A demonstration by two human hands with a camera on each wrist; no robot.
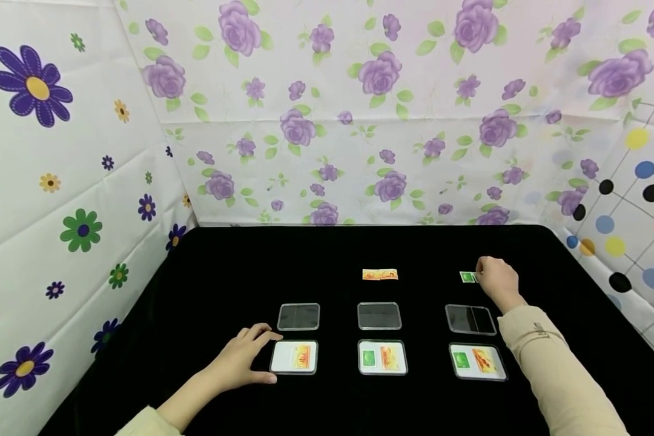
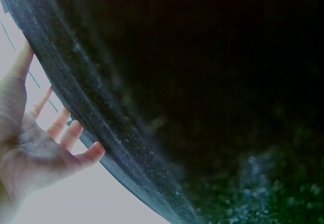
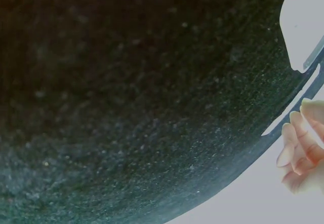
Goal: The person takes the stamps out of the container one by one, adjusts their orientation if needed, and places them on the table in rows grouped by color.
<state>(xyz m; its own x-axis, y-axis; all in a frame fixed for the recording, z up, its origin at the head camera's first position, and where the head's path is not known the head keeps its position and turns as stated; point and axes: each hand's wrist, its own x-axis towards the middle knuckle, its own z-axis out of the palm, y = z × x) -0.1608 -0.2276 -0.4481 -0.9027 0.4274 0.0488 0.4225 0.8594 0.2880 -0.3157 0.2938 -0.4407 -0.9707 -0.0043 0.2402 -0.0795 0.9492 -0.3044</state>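
In the head view my left hand (image 1: 242,358) lies at the left side of the nearest-left clear case (image 1: 294,370), which holds a white insert with one orange card (image 1: 302,356). Its fingers are spread, the index fingertip by the case's top corner and the thumb near its lower corner. The left wrist view shows the fingers of this hand (image 2: 50,148) apart. At the back right my right hand (image 1: 498,281), fingers bent, pinches the right end of a small green card (image 1: 467,277), which it partly hides. The same hand (image 3: 306,155) appears with bunched fingers in the right wrist view.
Two orange cards (image 1: 379,274) lie side by side at the back centre. A row of clear lids (image 1: 298,317) sits behind the cases. The middle case (image 1: 383,371) and right case (image 1: 479,376) each hold a green and an orange card. Patterned cloth walls (image 1: 327,172) surround the black table (image 1: 240,266).
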